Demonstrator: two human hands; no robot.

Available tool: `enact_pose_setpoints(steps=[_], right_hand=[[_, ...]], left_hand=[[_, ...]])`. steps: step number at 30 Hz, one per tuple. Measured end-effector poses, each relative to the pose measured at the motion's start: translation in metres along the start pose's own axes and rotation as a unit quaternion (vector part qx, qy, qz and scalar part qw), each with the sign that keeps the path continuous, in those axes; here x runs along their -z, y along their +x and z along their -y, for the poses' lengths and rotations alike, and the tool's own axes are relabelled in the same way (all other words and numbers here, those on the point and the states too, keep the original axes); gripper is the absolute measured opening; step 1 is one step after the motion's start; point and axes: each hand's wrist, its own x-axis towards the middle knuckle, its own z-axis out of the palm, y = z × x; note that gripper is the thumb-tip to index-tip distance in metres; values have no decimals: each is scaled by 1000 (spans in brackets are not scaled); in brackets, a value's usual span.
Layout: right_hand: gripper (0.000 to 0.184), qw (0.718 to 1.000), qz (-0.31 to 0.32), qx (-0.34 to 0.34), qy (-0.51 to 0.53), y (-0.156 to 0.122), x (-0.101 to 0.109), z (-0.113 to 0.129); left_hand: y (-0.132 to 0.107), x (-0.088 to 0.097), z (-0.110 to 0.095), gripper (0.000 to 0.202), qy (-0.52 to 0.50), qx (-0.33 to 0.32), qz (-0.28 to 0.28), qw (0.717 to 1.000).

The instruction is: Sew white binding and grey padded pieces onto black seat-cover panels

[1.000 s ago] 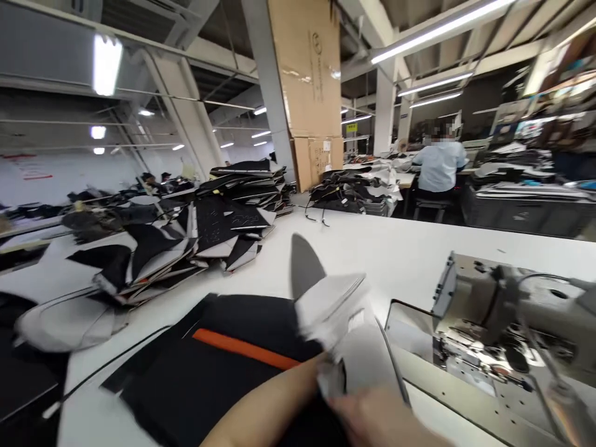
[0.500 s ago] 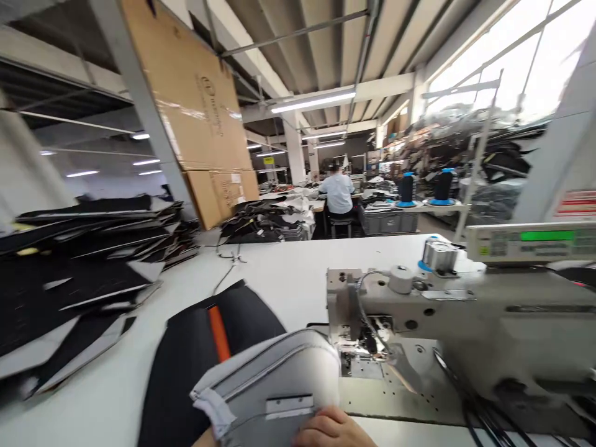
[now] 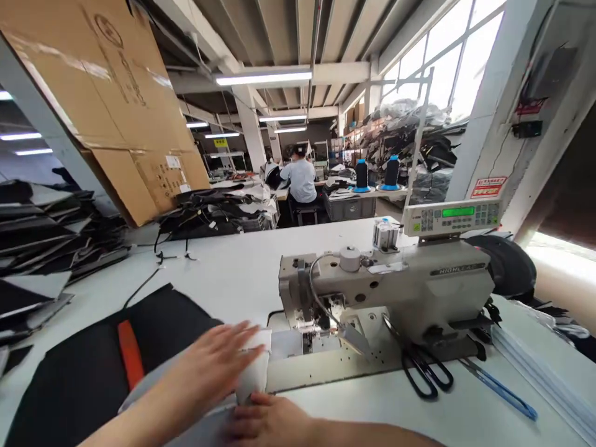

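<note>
A light grey padded fabric piece (image 3: 254,375) lies on the table just left of the sewing machine's needle area. My left hand (image 3: 216,357) reaches across its top, fingers stretched out and slightly blurred. Lower down, my right hand (image 3: 272,422) rests on the near edge of the same piece, its fingers laid over the fabric and partly smeared by motion. Much of the piece is hidden under both hands and the left forearm. Beneath and to the left lies a black panel (image 3: 79,354) with an orange strip (image 3: 130,354).
The sewing machine (image 3: 391,279) with its control panel (image 3: 459,213) stands at right. Black-handled scissors (image 3: 426,372) and blue tweezers (image 3: 503,391) lie before it. Stacked dark pieces (image 3: 41,236) occupy the left. A co-worker (image 3: 300,180) sits further back.
The view has swung right. The grey piece, held up in front before, now lies lower beside the machine. My left hand has come from behind it onto its top.
</note>
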Motion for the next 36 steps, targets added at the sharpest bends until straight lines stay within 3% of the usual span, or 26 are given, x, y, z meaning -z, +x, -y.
enact_pose_setpoints(steps=[2, 4, 6, 10, 14, 17, 22, 25, 28, 32, 36], right_hand=[[39, 997, 16, -20, 77, -4, 24, 4], [42, 987, 39, -31, 150, -7, 39, 6], [42, 976, 52, -48, 208, -9, 45, 5], [41, 958, 51, -65, 274, -10, 42, 5], [39, 953, 35, -61, 294, -8, 40, 6], [37, 954, 19, -67, 291, -8, 40, 6], [30, 953, -18, -63, 296, -17, 40, 2], [30, 941, -70, -142, 299, -24, 40, -2], [42, 933, -58, -249, 253, -22, 35, -6], [54, 953, 27, -230, 197, 8, 17, -5], [39, 959, 27, -202, 199, 39, 3, 0]], left_hand=[[30, -28, -32, 49, 21, -36, 141, 989], [53, -50, -49, 43, 35, -8, 232, 972], [65, -66, -50, 44, 42, 37, 277, 959], [58, -80, -55, 45, -8, 89, 260, 961], [28, -73, -77, 52, 36, 88, 259, 961], [3, -64, -80, 46, 88, 83, 239, 963], [-30, -72, -55, 37, 60, 102, 202, 972], [-49, -75, -43, 35, 23, 164, 96, 981], [-62, -59, -40, 34, -53, 222, -28, 973], [-54, -26, -47, 29, -138, 252, -143, 947], [-31, -14, -53, 26, -134, 204, -134, 960]])
